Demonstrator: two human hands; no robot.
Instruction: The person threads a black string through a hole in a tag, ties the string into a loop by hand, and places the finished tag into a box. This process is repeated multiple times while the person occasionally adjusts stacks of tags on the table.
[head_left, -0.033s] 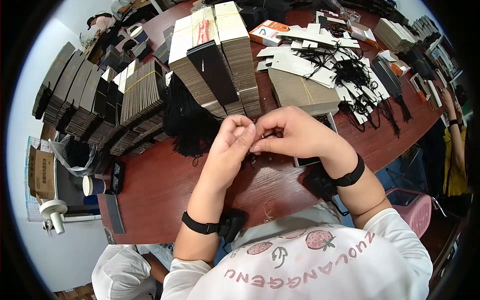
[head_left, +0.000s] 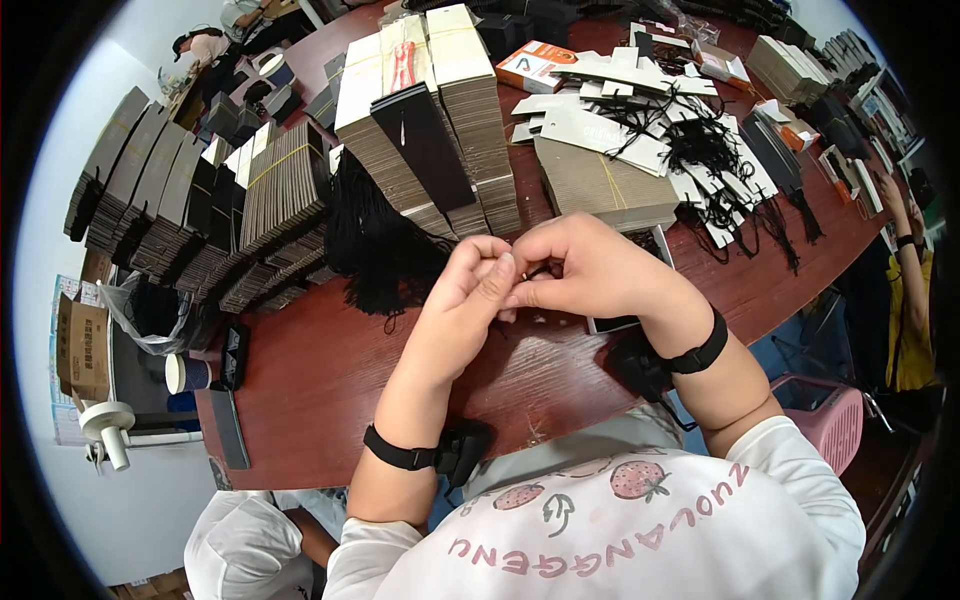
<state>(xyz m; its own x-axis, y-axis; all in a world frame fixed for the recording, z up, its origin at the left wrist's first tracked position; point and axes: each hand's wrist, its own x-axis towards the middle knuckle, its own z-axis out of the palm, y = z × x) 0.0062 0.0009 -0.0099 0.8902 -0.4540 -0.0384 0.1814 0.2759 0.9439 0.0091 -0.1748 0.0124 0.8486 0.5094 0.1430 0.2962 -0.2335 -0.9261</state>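
Observation:
My left hand [head_left: 462, 290] and my right hand [head_left: 580, 268] meet over the table, fingertips touching. Both are closed in a pinch. A thin black cord [head_left: 541, 271] shows in the gap between the right thumb and forefinger; most of it is hidden by the fingers. The left fingertips press against the same spot, so what they grip is mostly covered. Just left of my left hand hangs a thick bundle of black cords [head_left: 375, 240]. Beyond the hands stand tall stacks of pale card tags [head_left: 468, 95], with a long black tag [head_left: 425, 145] leaning on their front.
At the right lies a heap of white tags [head_left: 610, 135] tangled with black strings, beside a banded card stack [head_left: 605, 185]. More banded stacks [head_left: 285, 190] line the left. A paper cup [head_left: 187, 372] stands by the left table edge. Another person's arm [head_left: 905, 240] shows far right.
My left fingers and thumb have shifted slightly down and to the right against the right fingertips. Otherwise the scene looks the same.

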